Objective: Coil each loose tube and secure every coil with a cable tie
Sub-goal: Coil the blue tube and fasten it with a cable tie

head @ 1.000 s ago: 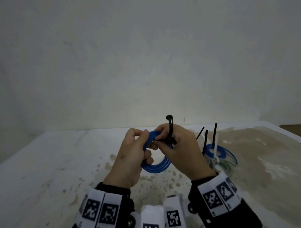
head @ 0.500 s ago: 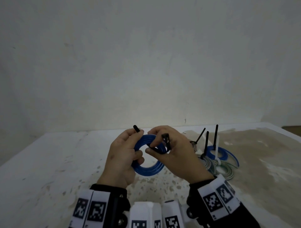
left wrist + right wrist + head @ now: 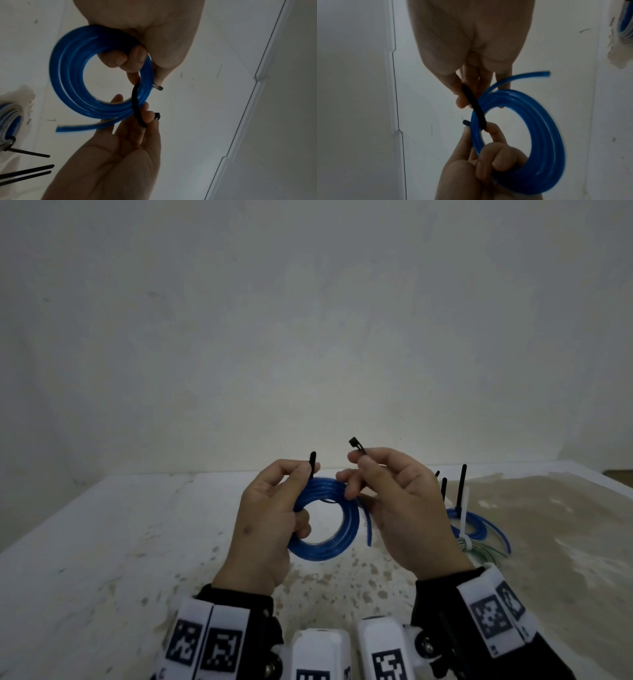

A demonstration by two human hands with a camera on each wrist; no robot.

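Note:
A blue tube coil (image 3: 322, 553) is held upright above the white table (image 3: 102, 542). My left hand (image 3: 301, 484) grips the coil's left side and pinches the tail of a black cable tie (image 3: 312, 463) between thumb and forefinger. My right hand (image 3: 359, 470) pinches the tie's head end (image 3: 354, 444). In the left wrist view the cable tie (image 3: 136, 102) curves through the blue tube coil (image 3: 72, 65) and under its bundle. In the right wrist view the cable tie (image 3: 474, 105) crosses the blue tube coil (image 3: 547, 135). One loose tube end (image 3: 368, 529) sticks out downward.
To the right on the table lie tied coils (image 3: 479, 529), blue and clear, with black tie tails (image 3: 462, 487) standing up and a white tie (image 3: 464, 518). The tabletop is stained brown at the right. A plain wall (image 3: 308, 337) stands close behind.
The tie stood upright in my right hand against the coil; now it runs through the coil, with my left hand on its tail and my right hand on its head, held apart.

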